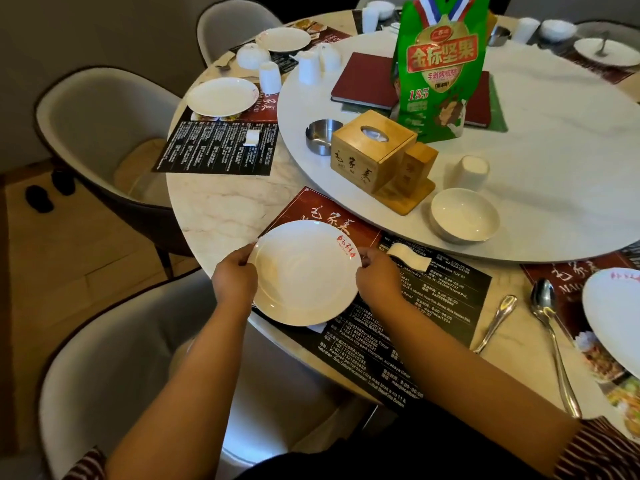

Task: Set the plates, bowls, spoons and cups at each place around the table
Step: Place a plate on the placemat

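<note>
We hold a white plate (pixel 304 271) at the near edge of the bench (pixel 221 209), on a dark mat (pixel 433 299). Our left hand (pixel 235 275) and right hand (pixel 377 275) each pinch its rim in a curled grip. Beyond the right grip sits a white bowl (pixel 464 214).

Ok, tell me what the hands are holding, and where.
Both hold the white plate by its rim: left hand on the left edge, right hand on the right.

Right-hand plate (pixel 614 313) cut off by the frame edge, placemat (pixel 408 327) small print unreadable, far place settings blurred, fingertips under near plate (pixel 304 273) hidden
</note>
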{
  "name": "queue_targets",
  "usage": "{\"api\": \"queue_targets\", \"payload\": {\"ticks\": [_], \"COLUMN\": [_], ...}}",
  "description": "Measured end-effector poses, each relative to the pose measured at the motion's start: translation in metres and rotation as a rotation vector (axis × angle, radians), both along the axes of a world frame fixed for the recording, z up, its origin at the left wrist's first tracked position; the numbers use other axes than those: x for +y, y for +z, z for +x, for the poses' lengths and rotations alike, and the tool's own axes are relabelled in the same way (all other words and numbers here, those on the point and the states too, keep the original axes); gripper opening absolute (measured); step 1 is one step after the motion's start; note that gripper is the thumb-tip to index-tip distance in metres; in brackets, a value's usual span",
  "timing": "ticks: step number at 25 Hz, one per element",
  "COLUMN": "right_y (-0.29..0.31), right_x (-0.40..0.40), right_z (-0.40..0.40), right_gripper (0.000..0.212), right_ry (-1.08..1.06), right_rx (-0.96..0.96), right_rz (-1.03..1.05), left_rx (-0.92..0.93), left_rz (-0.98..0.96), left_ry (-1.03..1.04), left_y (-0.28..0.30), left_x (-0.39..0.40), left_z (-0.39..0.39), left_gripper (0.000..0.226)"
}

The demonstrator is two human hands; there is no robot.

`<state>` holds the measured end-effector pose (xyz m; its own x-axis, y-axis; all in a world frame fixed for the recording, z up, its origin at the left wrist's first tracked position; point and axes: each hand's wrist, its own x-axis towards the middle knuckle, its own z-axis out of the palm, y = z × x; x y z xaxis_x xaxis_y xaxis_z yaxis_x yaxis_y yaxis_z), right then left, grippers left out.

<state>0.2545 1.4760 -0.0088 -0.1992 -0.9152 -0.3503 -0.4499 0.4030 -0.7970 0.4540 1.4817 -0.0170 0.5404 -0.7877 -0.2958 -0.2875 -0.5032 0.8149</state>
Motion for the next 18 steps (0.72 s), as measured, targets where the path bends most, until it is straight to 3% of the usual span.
{"api": "queue_targets", "payload": {"ticks": [4,8,13,14,16,18], "right_y": [-0.001,-0.004,-0.002,-0.003,0.006,-0.001], "right_x": [0.003,0.012,0.031,0.031,0.069,0.079], "right_z": [0.002,-0.005,-0.021,-0.022,-0.1,-0.116], "right_gripper": [0.036,0.035,0.024,0.021,0.019,0.018], "right_ry": [-0.016,-0.065,-0.092,-0.084,-0.276,-0.298], "right_rx": [-0.013,-0.104,-0.157,-0.134,-0.052,-0.031], "right_rz": [-0.025,-0.04,-0.081,-0.09,-0.163,-0.204], "left_rx": [0.027,-0.099,-0.113,-0.095,0.008,0.01], "left_rz": [-0.021,-0.085,-0.232,-0.236,-0.233,-0.264], "left_ry": [-0.012,-0.021,-0.138,-0.192,-0.507,-0.618], "left_y": [-0.001,0.001,0.01,0.012,0.015,0.007], "left_x": [-0.001,0.01,0.027,0.028,0.045,0.056], "left_z": [-0.001,-0.019,-0.064,-0.067,-0.158,-0.173], "left_gripper": [0.034,0.042,0.031,0.028,0.024,0.023]}}
